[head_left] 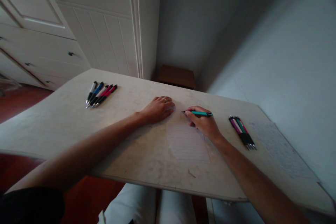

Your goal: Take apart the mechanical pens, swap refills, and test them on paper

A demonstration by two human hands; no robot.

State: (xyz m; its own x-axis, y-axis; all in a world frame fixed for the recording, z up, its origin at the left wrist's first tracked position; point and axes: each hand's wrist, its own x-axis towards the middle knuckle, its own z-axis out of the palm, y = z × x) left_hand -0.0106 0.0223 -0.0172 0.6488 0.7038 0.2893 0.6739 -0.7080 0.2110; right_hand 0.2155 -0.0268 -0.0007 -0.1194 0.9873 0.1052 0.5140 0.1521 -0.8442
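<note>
Head view, clock directions taken from the thin white ruled sheet (187,145) lying on a smooth, stained, cream tabletop (136,161). At two o'clock, in the bare right hand (203,122), a slim teal pen (201,113) with a black end, pinched between thumb and fingers, tip over the sheet's upper part. At ten, palm down against the sheet's upper left edge, the left hand (157,109) with a ring, fingers close together and slightly bent. Farther out at ten, fanned white, blue and pink pens (102,95); at three, side-by-side purple, green and red pens (242,131) with black grips, near a paper crowded with bluish writing (283,150). Too blurred to read: that writing. Contact between tip and sheet: impossible to tell. Sheet's top corners: hard to make out, partly under hands.
</note>
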